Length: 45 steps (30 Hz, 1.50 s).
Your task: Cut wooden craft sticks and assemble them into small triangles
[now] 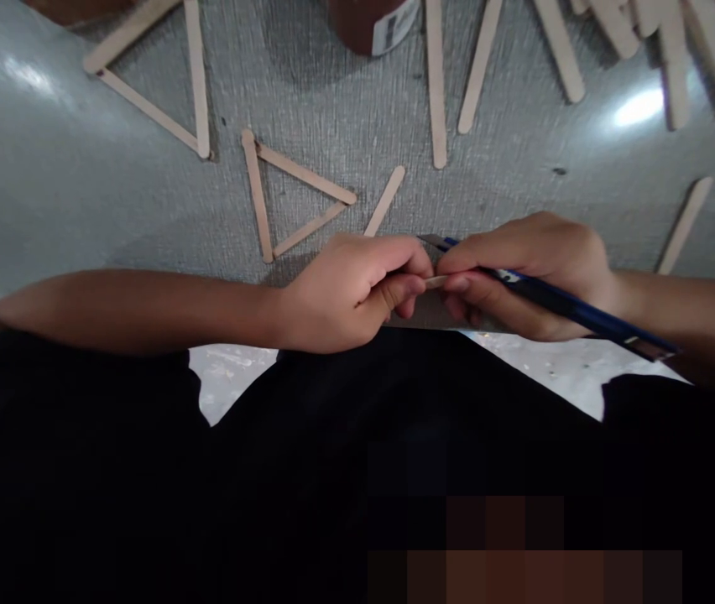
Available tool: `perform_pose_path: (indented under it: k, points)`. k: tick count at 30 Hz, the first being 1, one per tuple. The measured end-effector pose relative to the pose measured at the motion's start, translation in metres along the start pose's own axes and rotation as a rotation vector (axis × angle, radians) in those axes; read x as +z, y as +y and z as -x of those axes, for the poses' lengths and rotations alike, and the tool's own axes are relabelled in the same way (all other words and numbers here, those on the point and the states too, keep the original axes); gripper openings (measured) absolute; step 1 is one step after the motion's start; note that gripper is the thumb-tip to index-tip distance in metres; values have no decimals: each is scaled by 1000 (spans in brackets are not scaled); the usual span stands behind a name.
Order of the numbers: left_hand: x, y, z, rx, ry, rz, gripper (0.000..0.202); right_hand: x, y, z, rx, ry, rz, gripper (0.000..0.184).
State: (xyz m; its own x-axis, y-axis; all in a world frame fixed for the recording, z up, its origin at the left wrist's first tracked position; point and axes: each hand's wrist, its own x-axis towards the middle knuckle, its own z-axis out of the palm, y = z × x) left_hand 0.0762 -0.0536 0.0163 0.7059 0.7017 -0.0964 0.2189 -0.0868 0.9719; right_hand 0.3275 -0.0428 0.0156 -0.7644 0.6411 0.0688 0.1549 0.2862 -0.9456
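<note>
Close to the table's near edge, my left hand (357, 294) pinches a wooden craft stick (435, 282) between thumb and fingers. My right hand (537, 273) grips the same stick's other end with its fingertips, and most of the stick is hidden by the hands. A blue utility knife (575, 312) also lies in my right hand, its blade out and pointing left past the fingertips. Just beyond my left hand is a small triangle of craft sticks (307, 174). Another craft stick (386, 200) lies beside that triangle, partly covered by the left hand.
A larger stick triangle (149, 111) lies at the upper left, cut off by the frame. At the top stands a brown container (351, 25) with a white label. Loose sticks (436, 84) lie right of it, with a pile (672, 67) farther right. One stick (685, 225) rests behind my right forearm.
</note>
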Motion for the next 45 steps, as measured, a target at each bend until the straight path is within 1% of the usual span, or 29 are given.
perform_pose_path:
  k: [6, 12, 18, 20, 21, 24, 26, 27, 29, 31, 36, 39, 41, 43, 45]
  points:
    - [0, -2, 2, -52, -15, 85, 15, 1, 1, 3, 44, 11, -155, 10]
    - [1, -3, 1, -118, -23, 179, 16, 0, -1, 3, 120, 23, -276, 15]
    - [0, -3, 0, -123, -25, 225, 15, 1, 0, 5, 206, 33, -372, 16]
    - [0, -2, 0, -96, -37, 235, 13, 0, 0, 4, 189, 32, -370, 15]
    - [-1, -1, 0, -82, -39, 226, 13, 0, -1, 3, 164, 31, -333, 14]
    - [-2, 2, -1, -54, -7, 130, 14, -1, 0, 2, 70, 45, -111, 11]
    - [-2, 3, -1, -52, 21, 95, 14, -2, 1, 1, 45, 76, 12, 12]
    - [-2, 3, -2, -55, 22, 116, 14, -2, 1, 2, 43, 105, 35, 13]
    - [-2, 1, -4, -70, -4, 227, 15, -2, 3, 2, 55, 168, 38, 15]
    - [-1, -1, -5, -97, -45, 351, 19, -1, 4, 3, 57, 199, 17, 17]
    - [-1, -1, -7, -133, -136, 541, 32, 2, 9, 0, -22, 181, -110, 13]
    - [-1, -1, -7, -120, -184, 637, 31, 5, 13, -2, -61, 150, -201, 10]
    - [0, -1, -7, -125, -191, 679, 29, 6, 15, -2, -87, 130, -245, 10]
    - [0, -2, -6, -144, -197, 721, 28, 6, 16, 0, -88, 128, -253, 10]
    - [0, -2, -5, -181, -201, 769, 28, 4, 16, 5, -91, 173, -193, 9]
